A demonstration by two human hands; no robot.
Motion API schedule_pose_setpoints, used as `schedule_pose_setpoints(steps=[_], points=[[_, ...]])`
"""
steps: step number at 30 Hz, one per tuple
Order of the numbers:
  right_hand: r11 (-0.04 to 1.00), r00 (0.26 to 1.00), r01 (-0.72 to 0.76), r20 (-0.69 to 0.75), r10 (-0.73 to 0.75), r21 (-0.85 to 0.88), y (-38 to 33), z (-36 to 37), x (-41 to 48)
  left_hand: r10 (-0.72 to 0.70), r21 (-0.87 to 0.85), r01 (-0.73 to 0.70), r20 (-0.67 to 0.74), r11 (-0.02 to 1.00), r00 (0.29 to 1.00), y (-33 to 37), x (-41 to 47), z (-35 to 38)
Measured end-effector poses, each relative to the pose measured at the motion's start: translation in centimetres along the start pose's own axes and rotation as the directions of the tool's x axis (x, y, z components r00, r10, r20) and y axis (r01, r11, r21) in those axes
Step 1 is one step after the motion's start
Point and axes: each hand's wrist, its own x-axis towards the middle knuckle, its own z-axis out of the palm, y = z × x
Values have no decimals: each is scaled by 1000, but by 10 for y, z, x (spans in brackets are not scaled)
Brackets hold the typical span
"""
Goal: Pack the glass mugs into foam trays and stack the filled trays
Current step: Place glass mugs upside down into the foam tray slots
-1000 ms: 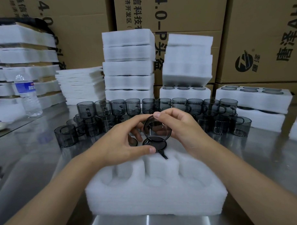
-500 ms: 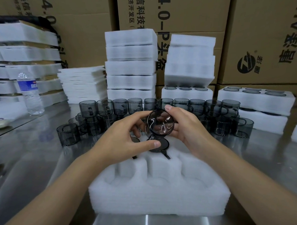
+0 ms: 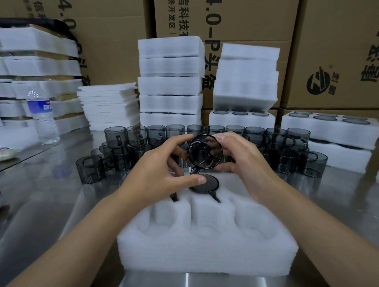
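Both hands have lifted the mug [image 3: 205, 152] a little higher than a second ago, and its round end faces the camera more. It sits in the middle of the frame, tipped on its side in the air above the back of the tray [image 3: 209, 250], with its handle pointing down. The left hand [image 3: 161, 176] curls round its left side: pointer finger on the top edge, thumb stretched out low, its tip over the packed mug [image 3: 209, 185] in the tray's back row. The right hand [image 3: 245, 160] curls round the right side, pointer finger on top and thumb underneath. Both wrists bend inward, and both arms come up from the bottom corners. Loose mugs [image 3: 136, 136] stand in rows on the table [image 3: 46, 202] behind the hands
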Motion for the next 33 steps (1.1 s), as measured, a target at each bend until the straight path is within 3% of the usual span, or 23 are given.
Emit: schedule_pose_setpoints(steps=[12, 19, 27, 29, 33], points=[[998, 1000, -3, 20, 4, -70, -4, 2, -4, -49, 13, 50, -35, 999, 998, -4, 1, 1], [978, 982, 93, 181, -59, -184, -5, 6, -8, -40, -1, 40, -34, 999, 999, -5, 1, 1], [941, 977, 127, 204, -64, -314, -7, 5, -10, -26, 48, 25, 22, 999, 999, -9, 2, -1], [949, 980, 129, 183, -78, -288, -7, 5, -8, -27, 15, 27, 22, 1000, 999, -10, 2, 0], [997, 993, 12, 122, -3, -72, -8, -10, -1, -13, -15, 13, 16, 1000, 1000, -9, 2, 2]])
